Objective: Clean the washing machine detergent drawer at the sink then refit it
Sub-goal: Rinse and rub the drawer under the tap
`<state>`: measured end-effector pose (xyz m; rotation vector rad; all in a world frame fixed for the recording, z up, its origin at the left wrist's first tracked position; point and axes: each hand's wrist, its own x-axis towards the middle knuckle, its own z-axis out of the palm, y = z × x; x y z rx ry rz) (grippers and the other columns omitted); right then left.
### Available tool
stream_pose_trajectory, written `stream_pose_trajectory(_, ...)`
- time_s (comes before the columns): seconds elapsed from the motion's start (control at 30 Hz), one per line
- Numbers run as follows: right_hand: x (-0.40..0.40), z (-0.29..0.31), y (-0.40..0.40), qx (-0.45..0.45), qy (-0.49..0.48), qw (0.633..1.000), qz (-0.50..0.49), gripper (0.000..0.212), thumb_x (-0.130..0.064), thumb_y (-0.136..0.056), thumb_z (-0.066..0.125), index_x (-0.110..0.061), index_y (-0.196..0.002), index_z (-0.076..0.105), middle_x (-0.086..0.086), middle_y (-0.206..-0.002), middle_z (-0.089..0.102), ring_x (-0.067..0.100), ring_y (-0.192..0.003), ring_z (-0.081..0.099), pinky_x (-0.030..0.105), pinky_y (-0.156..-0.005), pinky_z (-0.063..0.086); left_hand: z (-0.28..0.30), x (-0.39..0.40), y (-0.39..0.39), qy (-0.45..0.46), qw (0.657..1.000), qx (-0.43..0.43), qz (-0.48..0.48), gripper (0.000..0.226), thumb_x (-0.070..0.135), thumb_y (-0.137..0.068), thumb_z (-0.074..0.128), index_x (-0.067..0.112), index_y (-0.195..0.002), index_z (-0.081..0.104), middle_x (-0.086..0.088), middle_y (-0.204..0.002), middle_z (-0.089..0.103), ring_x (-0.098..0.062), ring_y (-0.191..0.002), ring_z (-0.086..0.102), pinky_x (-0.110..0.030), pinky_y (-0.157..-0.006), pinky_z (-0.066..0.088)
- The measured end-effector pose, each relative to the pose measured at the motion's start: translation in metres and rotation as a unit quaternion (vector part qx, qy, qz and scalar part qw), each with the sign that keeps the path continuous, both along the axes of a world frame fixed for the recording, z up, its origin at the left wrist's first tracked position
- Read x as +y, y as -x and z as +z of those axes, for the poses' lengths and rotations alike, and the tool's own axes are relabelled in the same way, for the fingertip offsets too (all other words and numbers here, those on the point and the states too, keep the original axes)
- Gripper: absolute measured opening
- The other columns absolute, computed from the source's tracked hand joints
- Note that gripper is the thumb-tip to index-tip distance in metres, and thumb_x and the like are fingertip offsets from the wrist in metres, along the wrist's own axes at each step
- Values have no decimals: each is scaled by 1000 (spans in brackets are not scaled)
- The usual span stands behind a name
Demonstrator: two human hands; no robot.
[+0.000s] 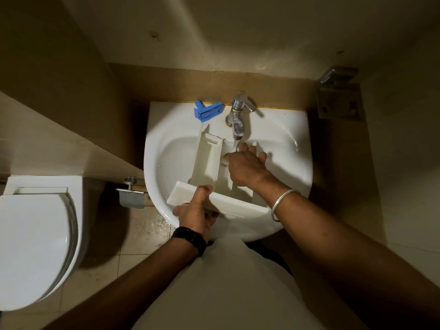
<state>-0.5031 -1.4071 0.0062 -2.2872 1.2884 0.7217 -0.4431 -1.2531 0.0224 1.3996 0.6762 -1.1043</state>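
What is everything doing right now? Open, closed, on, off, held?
tap: on, water running
detergent drawer: in the sink, under the water
left hand: grips the drawer's front
right hand: open, rubbing inside the drawer
blue insert: out, lying on the sink rim
toilet lid: closed

Home bathroom: sink (281,129), toilet (33,246), tiled floor (133,236).

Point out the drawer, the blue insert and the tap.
drawer (208,158): head view, on its left compartment wall.
blue insert (207,111): head view, on its body, lying on the sink ledge.
tap (237,120): head view, on its spout.
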Motion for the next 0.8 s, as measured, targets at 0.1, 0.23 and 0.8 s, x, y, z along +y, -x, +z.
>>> stream_pose_trajectory(0.1, -12, 12, 2, 43, -64, 996, 44, 65, -5, -91, 45, -44, -143, 53, 2, -144, 50, 30, -134, 45, 49, -107, 33, -4, 1, -1, 3, 1000, 9, -4, 72, 11, -83, 81, 4, -143, 43, -11, -103, 63, -27, -89, 68, -61, -81, 62)
stream_pose_trajectory(0.23, -14, 32, 6, 76, -72, 985, 139, 70, -7, -93, 44, -45, -153, 44, -5, -155, 49, 26, -137, 51, 39, -105, 50, -6, 0, -2, -1, 1000, 15, -9, 71, 13, -84, 80, 6, -143, 42, -10, -101, 61, -26, -88, 65, -62, -85, 61)
stream_pose_trajectory(0.8, 16, 35, 0, 129, -123, 957, 229, 51, -12, -90, 51, -30, -136, 63, -3, -130, 66, 26, -111, 64, 40, -89, 58, -15, 3, -3, 10, 1000, 10, -27, 36, 11, -86, 76, 7, -115, 56, -12, -92, 64, -26, -79, 68, -49, -75, 64)
